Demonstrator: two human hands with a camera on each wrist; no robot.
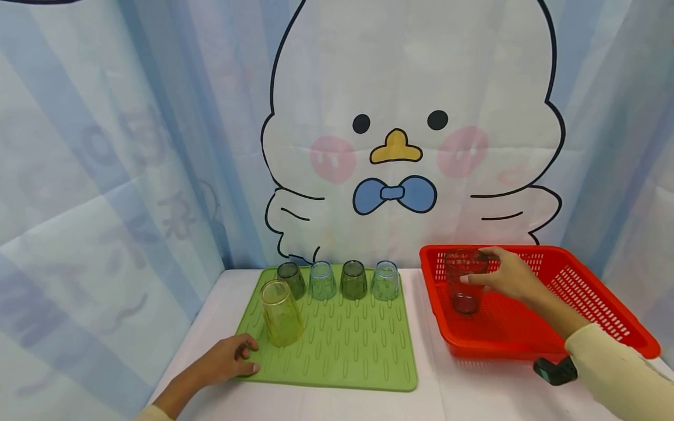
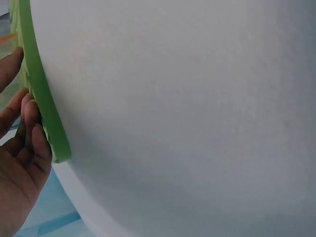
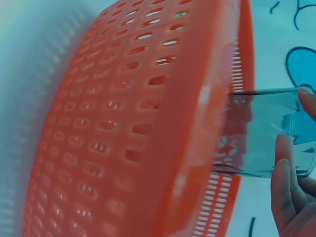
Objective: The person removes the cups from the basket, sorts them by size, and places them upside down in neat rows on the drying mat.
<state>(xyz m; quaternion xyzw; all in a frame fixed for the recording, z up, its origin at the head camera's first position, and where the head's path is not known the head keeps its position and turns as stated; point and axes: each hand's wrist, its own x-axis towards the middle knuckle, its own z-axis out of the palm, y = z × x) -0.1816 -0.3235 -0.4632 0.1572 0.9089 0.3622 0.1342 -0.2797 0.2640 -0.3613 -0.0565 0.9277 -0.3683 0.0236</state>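
Note:
My right hand [image 1: 508, 275] grips a large clear glass [image 1: 467, 283] near its upper end, thumb and fingers on its sides. The glass is upright inside the left part of the red basket [image 1: 442, 342]. In the right wrist view the fingers hold the same glass [image 3: 261, 133] beyond the basket's rim. My left hand [image 1: 226, 359] rests at the front left corner of the green drying mat [image 1: 347, 351], its fingers loosely bent with nothing held. A tall yellow glass [image 1: 282, 316] stands upside down on the mat, just beyond that hand.
Along the mat's back edge stands a row of small glasses: a dark one [image 1: 291, 280], a pale blue one [image 1: 322, 280], another dark one [image 1: 353, 280] and another pale blue one [image 1: 385, 280]. A patterned curtain [image 1: 395, 234] hangs behind the white table [image 1: 310, 403].

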